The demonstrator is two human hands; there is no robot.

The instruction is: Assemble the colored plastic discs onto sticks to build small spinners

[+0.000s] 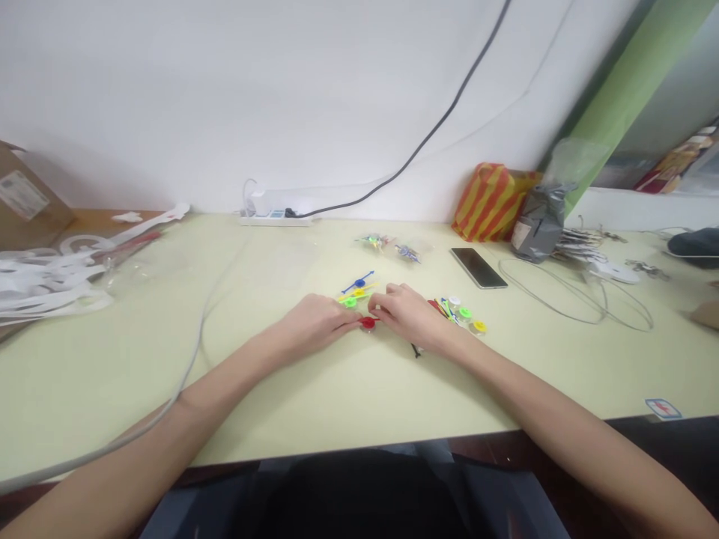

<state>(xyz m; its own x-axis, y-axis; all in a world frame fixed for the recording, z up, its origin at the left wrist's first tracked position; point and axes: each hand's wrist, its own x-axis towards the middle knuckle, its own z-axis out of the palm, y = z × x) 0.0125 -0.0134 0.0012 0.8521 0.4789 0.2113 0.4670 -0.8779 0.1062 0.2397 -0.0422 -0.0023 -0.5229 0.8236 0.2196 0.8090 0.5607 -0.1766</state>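
Between my two hands a red arrow spinner (368, 323) with a round hub is held low over the table. My left hand (321, 320) pinches its left end with closed fingers. Its right end meets the fingertips of my right hand (405, 313), whose fingers are also closed. Just behind lie a green spinner (350, 302), partly covered by my left hand, a yellow spinner (359, 293) and a blue spinner (360, 283). Right of my right hand are loose coloured arrows (443, 308), a white cap (454, 302), a green cap (465, 313) and a yellow cap (478, 327).
Two small plastic packets (407, 253) and a phone (478, 268) lie farther back. A power strip (275, 218) sits against the wall. A grey cable (196, 344) crosses my left forearm. White scraps (50, 277) pile up left; a striped bag (486, 202) stands back right.
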